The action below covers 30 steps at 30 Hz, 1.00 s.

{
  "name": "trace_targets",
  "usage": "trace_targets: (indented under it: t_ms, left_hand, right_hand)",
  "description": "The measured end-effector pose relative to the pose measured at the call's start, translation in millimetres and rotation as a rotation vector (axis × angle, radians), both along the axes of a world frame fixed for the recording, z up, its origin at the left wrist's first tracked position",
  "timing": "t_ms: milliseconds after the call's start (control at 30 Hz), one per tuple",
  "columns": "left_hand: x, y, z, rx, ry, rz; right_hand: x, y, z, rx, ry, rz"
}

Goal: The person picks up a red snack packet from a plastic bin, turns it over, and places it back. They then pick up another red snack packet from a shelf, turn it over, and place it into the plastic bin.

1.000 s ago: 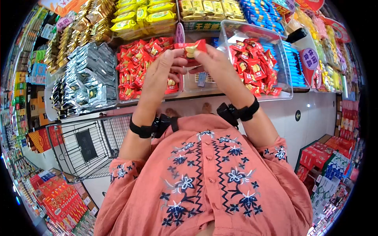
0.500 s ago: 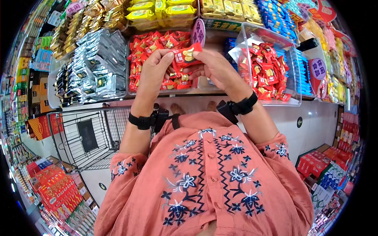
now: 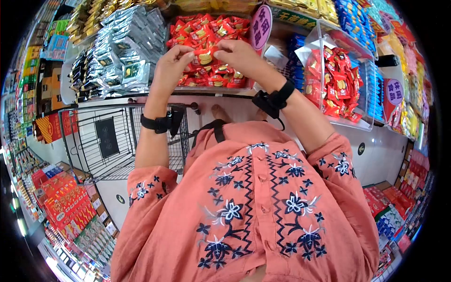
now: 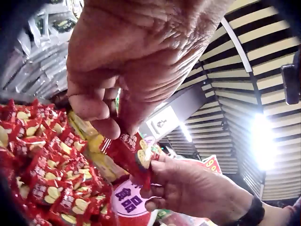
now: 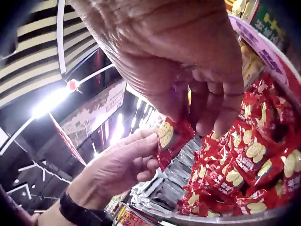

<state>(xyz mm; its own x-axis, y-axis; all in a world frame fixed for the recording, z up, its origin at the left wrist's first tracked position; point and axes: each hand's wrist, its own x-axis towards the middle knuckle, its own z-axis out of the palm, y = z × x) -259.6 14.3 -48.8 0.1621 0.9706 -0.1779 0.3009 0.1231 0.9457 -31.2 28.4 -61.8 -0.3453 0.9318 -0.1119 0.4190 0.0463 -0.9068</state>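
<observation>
Both hands hold one small red packet (image 3: 205, 57) above a bin heaped with the same red packets (image 3: 211, 28). At one end the left hand (image 3: 170, 70) pinches it between thumb and fingers; at the other end the right hand (image 3: 242, 58) pinches it. The left wrist view shows the packet (image 4: 134, 153) stretched between the left hand (image 4: 136, 61) and the right hand (image 4: 193, 188). In the right wrist view, the packet's printed face (image 5: 171, 139) shows between the right hand (image 5: 174, 56) and the left hand (image 5: 113, 169).
Silver packets (image 3: 124, 51) fill the bin on the left. A clear bin (image 3: 371, 113) of red packets stands on the right, beside blue ones (image 3: 296, 56). An oval purple sign (image 3: 261, 27) rises behind the right hand. A wire cart (image 3: 122, 141) stands at the lower left.
The held packet and both hands have moved over the red-packet bin as the head view shifted; bins now sit further right and higher in view. Both hands still pinch the packet.
</observation>
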Motion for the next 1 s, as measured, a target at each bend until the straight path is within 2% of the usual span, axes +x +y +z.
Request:
trace_targets:
  t_ms: [200, 233, 333, 400, 467, 500, 600, 700, 867, 1000]
  left_hand:
    - [-23.2, -15.3, -38.7, -0.153, 0.262, 0.042]
    - [-22.9, -19.8, -42.3, -0.11, 0.312, 0.051]
    - [-22.8, -25.7, -66.8, 0.233, 0.367, 0.025]
    - [-23.4, -28.5, -73.5, 0.298, 0.469, -0.015]
    - [-21.1, -29.7, -76.6, 0.416, 0.624, -0.071]
    - [-18.0, -31.7, -72.3, 0.354, 0.695, -0.076]
    - [-15.4, -34.8, -75.5, 0.357, 0.748, -0.074]
    - [-15.3, -32.9, -84.3, 0.413, 0.735, -0.092]
    - [-10.0, -30.3, -86.0, 0.357, 0.782, -0.147]
    - [-9.7, -28.3, -84.2, 0.332, 0.828, -0.167]
  right_hand:
    - [-32.7, -9.4, -56.3, 0.063, -0.084, 0.042]
    - [-33.9, -12.0, -63.4, 0.06, -0.08, 0.052]
    - [-35.5, -19.2, -74.2, 0.056, -0.037, 0.004]
    - [-34.0, -20.4, -77.4, 0.063, -0.045, -0.023]
    - [-32.9, -17.6, -80.4, 0.023, -0.208, 0.07]
    - [-32.2, -16.4, -81.8, 0.004, -0.29, 0.115]
    - [-35.5, -20.1, -86.2, -0.008, -0.378, 0.163]
    - [-38.9, -22.7, -85.9, 0.016, -0.443, 0.134]
    - [-35.2, -22.7, -98.2, -0.012, -0.47, 0.158]
    - [-32.9, -20.2, -89.1, -0.067, -0.526, 0.239]
